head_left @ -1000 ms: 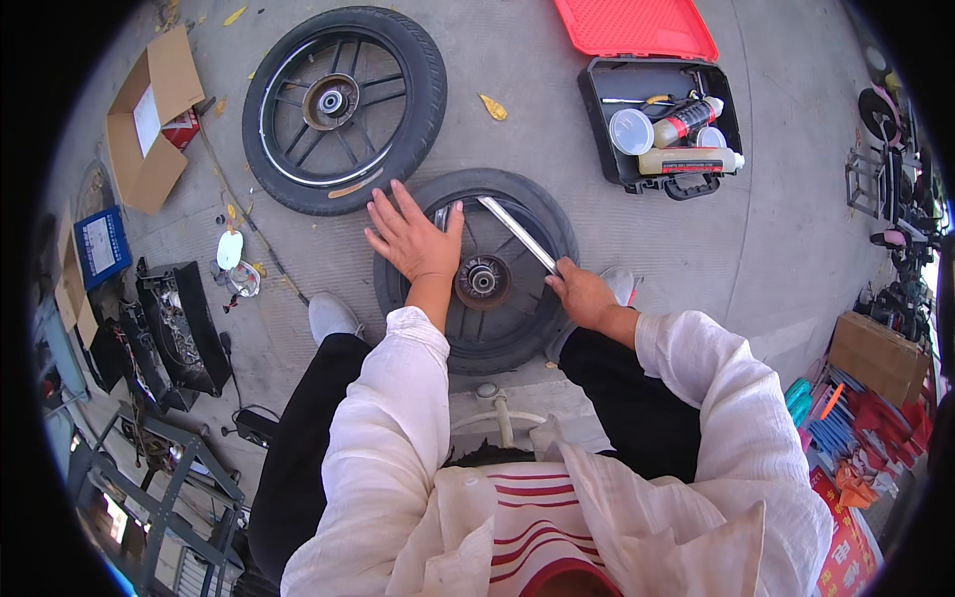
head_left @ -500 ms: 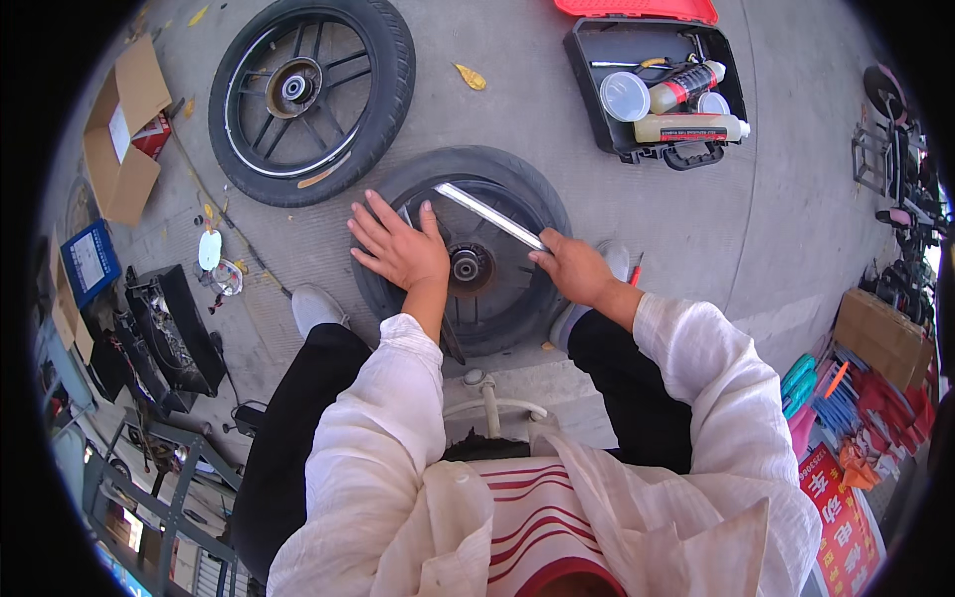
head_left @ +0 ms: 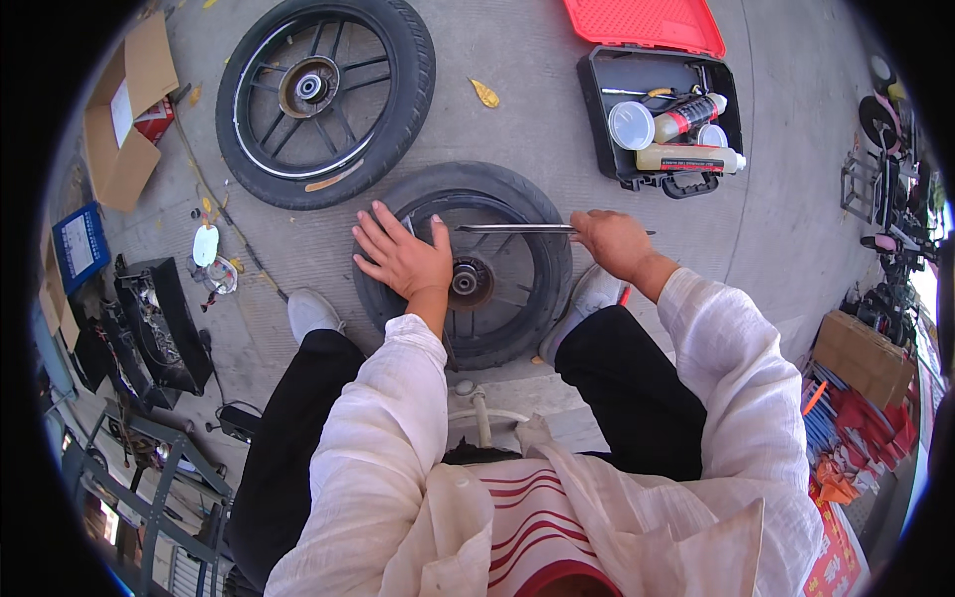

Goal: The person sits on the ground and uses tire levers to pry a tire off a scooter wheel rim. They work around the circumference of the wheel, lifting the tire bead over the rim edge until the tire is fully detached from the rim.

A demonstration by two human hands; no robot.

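Observation:
A black spoked wheel with its tyre [head_left: 465, 283] lies flat on the ground between my feet. My left hand [head_left: 406, 261] rests on its upper left side with fingers spread. A dark narrow edge shows by the left thumb and below the wrist; I cannot tell what it is. My right hand [head_left: 615, 244] grips a long metal tyre lever [head_left: 509, 229], seen nearly edge-on. The lever points left across the far part of the wheel, and a thin end pokes out right of the fist. Whether its tip touches the rim I cannot tell.
Beyond lies a second wheel [head_left: 308, 88] with a tyre. An open black toolbox [head_left: 600, 134] with a red lid holds bottles and tools. At left are a cardboard box [head_left: 119, 164] and a black bin [head_left: 164, 323]. A yellow leaf [head_left: 484, 94] lies on the concrete.
My right hand has moved right and slightly toward far. The lever has swung from a diagonal to nearly level and turned edge-on. My left hand stays on the wheel.

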